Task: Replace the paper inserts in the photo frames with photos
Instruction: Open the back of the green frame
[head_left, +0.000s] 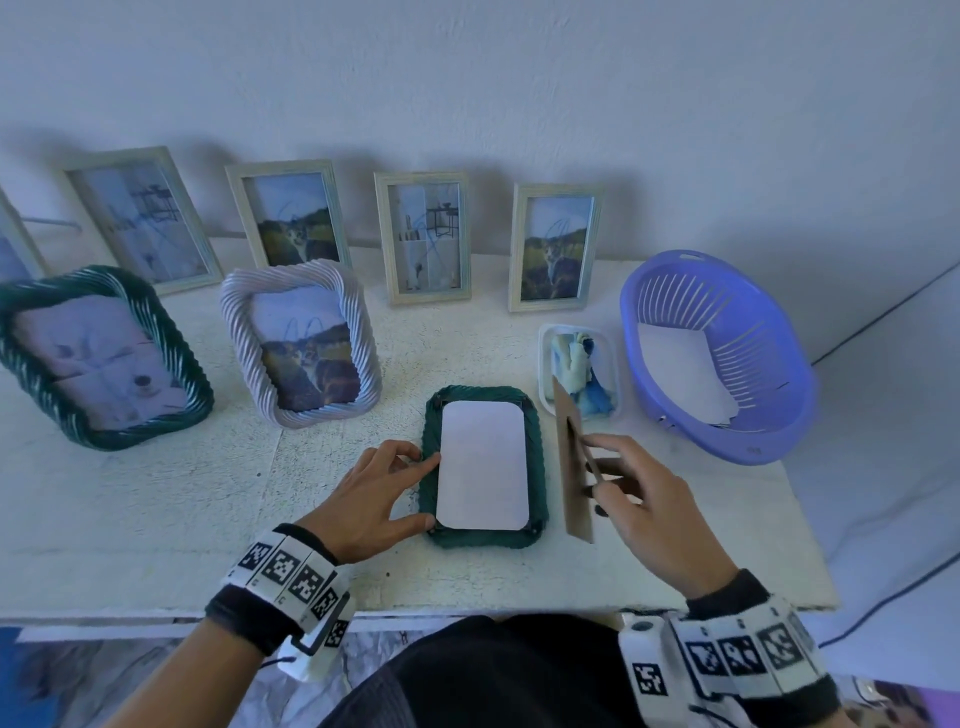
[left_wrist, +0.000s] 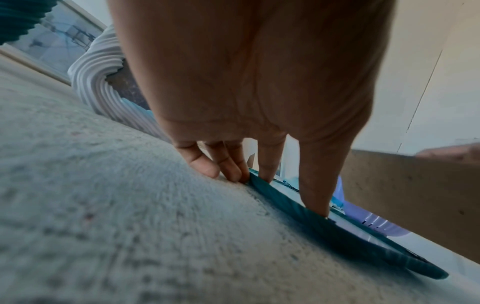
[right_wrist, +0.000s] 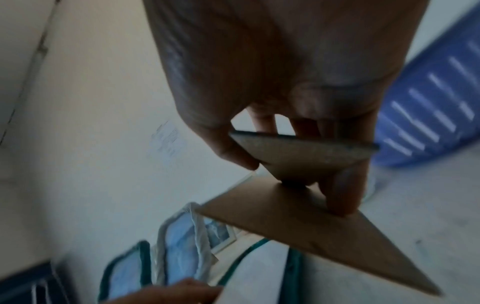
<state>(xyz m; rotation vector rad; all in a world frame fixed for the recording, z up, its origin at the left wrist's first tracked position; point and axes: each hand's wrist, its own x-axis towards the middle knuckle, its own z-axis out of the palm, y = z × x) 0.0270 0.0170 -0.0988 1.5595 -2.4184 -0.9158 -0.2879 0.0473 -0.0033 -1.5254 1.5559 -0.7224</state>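
A dark green twisted photo frame (head_left: 537, 457) lies face down at the middle of the white table, its back uncovered, with a white paper insert (head_left: 483, 465) in it. My left hand (head_left: 415, 483) rests straight fingers on the frame's left edge, thumb at its near left corner. In the left wrist view the fingertips (left_wrist: 265, 174) press the green rim (left_wrist: 311, 222). My right hand (head_left: 597, 478) pinches the brown backing board (head_left: 571, 467), held on edge just right of the frame. In the right wrist view its fingers (right_wrist: 340, 197) grip the board (right_wrist: 311, 232) and its stand leg (right_wrist: 298, 152).
A purple basket (head_left: 779, 374) with white sheets stands at the right. A small white tray (head_left: 545, 364) of photos sits beside it. A green frame (head_left: 182, 353), a white twisted frame (head_left: 358, 332) and several pale frames (head_left: 428, 239) stand toward the wall.
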